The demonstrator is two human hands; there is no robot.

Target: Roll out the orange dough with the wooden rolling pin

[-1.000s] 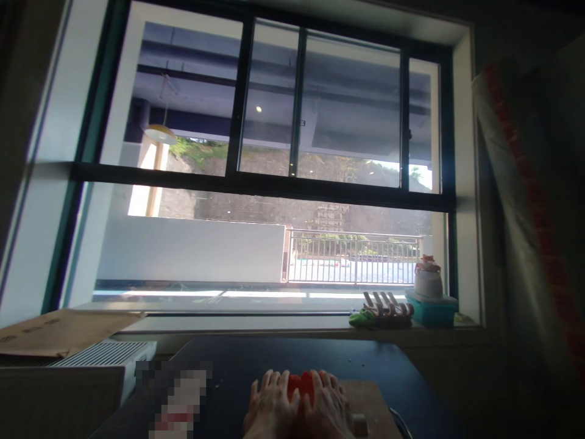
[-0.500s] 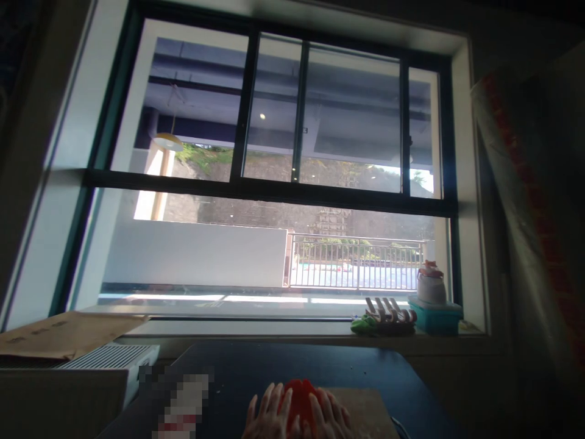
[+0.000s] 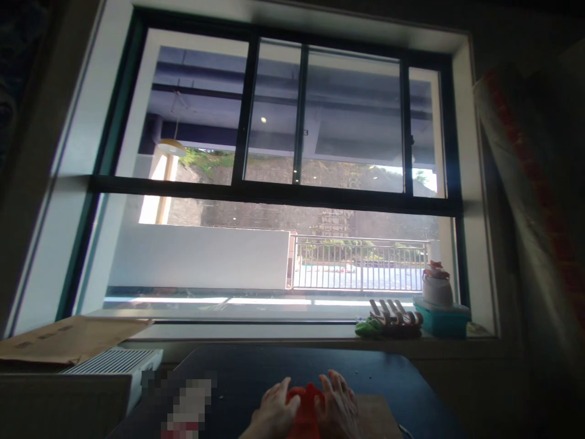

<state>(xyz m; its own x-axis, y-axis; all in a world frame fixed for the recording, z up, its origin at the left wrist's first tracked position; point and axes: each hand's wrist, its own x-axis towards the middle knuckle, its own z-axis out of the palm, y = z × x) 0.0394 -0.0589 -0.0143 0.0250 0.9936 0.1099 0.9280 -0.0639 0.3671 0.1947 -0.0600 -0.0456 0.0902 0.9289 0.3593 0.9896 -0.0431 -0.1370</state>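
Observation:
A soft-looking red piece [image 3: 305, 414] with a lobed far edge lies at the bottom centre of the dark table; its exact kind I cannot make out. My left hand [image 3: 274, 410] grips its left side, thumb inward on the red and fingers pointing away from me. On the other side my right hand [image 3: 339, 407] has its thumb on the red, with fingers extended and slightly raised. The near part of the red piece runs out of the frame. Partly behind my right hand lies a flat brown board [image 3: 377, 416].
The dark table [image 3: 256, 366] has rounded far corners. Beyond it, the window sill holds a green cloth [image 3: 369, 328], a rack-like item [image 3: 395, 314] and a teal box [image 3: 444, 319] with a white jar [image 3: 437, 289] on top. A brown envelope [image 3: 68, 336] lies on the radiator [image 3: 114, 361] at left.
My hands lay flat over the red piece with fingers forward; now they have turned and sit at its two sides, thumbs inward. The view has shifted slightly.

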